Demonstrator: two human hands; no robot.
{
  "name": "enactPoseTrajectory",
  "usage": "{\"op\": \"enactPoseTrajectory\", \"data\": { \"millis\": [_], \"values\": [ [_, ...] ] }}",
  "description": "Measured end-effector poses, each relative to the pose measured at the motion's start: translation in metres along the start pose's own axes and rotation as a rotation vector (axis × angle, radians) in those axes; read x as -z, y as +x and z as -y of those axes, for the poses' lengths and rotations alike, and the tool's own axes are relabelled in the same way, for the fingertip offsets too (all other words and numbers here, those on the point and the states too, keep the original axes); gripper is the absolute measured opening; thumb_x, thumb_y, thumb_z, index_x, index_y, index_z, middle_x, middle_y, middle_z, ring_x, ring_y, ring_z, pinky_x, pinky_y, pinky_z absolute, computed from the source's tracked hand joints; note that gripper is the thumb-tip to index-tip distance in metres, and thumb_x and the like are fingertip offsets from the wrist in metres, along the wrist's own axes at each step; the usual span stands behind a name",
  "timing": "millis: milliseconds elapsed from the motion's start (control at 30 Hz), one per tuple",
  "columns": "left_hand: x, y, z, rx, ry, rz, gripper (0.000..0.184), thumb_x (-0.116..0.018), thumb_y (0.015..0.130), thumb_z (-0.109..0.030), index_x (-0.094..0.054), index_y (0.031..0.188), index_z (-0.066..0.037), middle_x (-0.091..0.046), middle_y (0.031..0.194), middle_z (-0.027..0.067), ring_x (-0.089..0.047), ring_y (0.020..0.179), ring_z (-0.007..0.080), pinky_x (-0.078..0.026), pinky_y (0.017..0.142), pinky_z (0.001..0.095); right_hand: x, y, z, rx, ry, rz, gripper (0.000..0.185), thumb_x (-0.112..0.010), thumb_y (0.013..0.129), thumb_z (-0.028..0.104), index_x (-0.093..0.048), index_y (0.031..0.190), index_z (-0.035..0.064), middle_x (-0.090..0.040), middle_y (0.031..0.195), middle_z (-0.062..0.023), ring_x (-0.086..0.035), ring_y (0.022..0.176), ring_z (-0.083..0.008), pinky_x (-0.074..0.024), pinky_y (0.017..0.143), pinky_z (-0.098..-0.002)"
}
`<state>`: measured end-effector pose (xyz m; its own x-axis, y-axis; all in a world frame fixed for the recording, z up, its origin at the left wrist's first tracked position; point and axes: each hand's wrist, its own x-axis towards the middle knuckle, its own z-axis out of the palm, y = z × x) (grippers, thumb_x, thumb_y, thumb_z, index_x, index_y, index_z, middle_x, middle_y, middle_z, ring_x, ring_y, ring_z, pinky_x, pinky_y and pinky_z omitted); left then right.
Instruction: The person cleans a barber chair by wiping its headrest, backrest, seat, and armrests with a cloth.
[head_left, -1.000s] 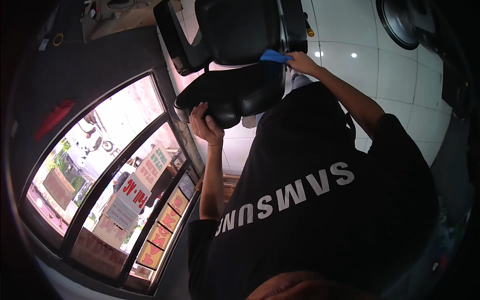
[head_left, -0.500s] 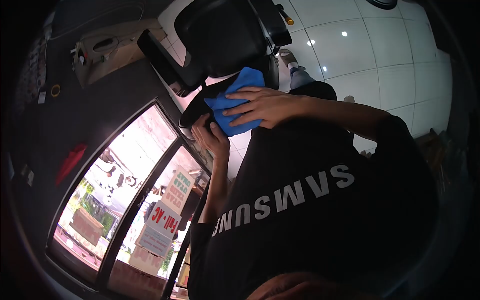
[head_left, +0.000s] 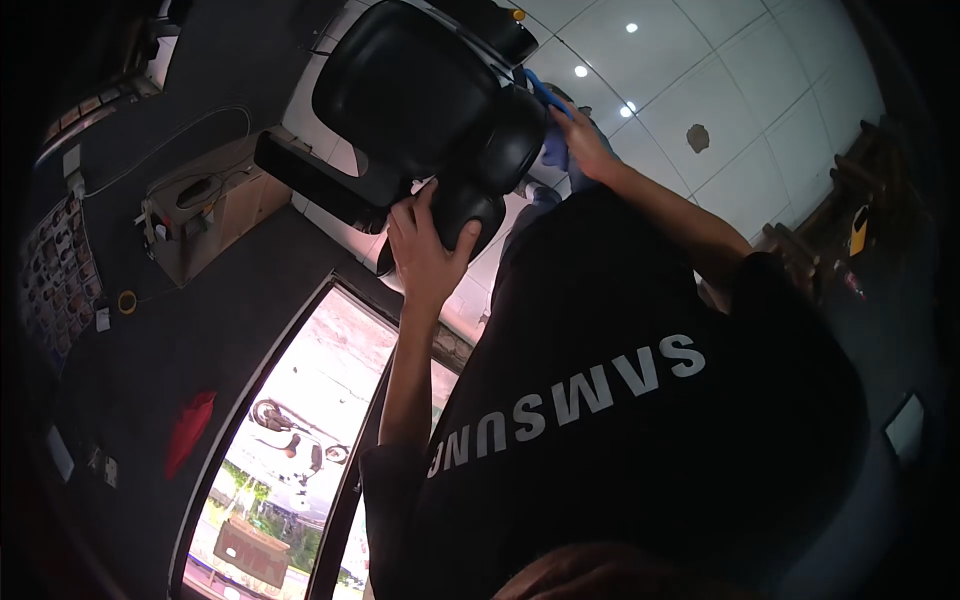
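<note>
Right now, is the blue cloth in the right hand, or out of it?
In it: the right hand grips the blue cloth beside the black chair. Folded or spread, I cannot tell.

The chair [head_left: 410, 90] is covered in smooth, black, leather-like material with a soft sheen, while the blue cloth [head_left: 547, 93] looks matt. The floor tiles [head_left: 745, 85] are glossy, mirroring light spots; the shirt [head_left: 630, 480] is matt black fabric.
</note>
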<state>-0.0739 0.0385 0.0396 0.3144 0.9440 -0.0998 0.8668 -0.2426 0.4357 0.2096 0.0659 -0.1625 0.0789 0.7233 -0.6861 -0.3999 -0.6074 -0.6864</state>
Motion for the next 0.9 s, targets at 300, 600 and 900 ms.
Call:
{"op": "enactPoseTrajectory", "data": {
  "millis": [300, 600, 900],
  "values": [
    [0.008, 0.007, 0.001, 0.037, -0.173, 0.143, 0.074, -0.069, 0.096, -0.052, -0.047, 0.148, -0.003, -0.056, 0.137, 0.0214, -0.058, 0.126, 0.0431, -0.05, 0.102, 0.0515, -0.074, -0.159, 0.044, 1.178, -0.983, 0.231, 0.055, -0.063, 0.094, 0.016, -0.059, 0.149, 0.0193, -0.048, 0.163, -0.0022, -0.032, 0.157, -0.0312, -0.017, 0.13, -0.0548],
    [0.014, 0.02, 0.01, -0.056, -0.205, 0.224, 0.068, -0.066, 0.1, -0.049, -0.051, 0.146, -0.002, -0.058, 0.135, 0.0216, -0.058, 0.127, 0.0412, -0.047, 0.106, 0.0468, -0.076, -0.072, 0.023, 1.293, -0.513, -0.13, 0.047, -0.067, 0.089, 0.015, -0.067, 0.135, 0.0178, -0.064, 0.146, -0.0037, -0.049, 0.145, -0.03, -0.024, 0.127, -0.054],
    [0.009, 0.021, 0.015, -0.077, -0.274, 0.216, 0.063, -0.067, 0.1, -0.044, -0.055, 0.143, 0.0, -0.059, 0.133, 0.0217, -0.058, 0.127, 0.0387, -0.043, 0.11, 0.0452, -0.055, 0.039, -0.067, 0.128, 0.152, -0.259, 0.076, -0.037, 0.108, 0.065, -0.048, 0.155, 0.006, -0.057, 0.148, -0.0241, -0.054, 0.138, -0.0342, -0.0371, 0.117, -0.0389]
  ]
}}
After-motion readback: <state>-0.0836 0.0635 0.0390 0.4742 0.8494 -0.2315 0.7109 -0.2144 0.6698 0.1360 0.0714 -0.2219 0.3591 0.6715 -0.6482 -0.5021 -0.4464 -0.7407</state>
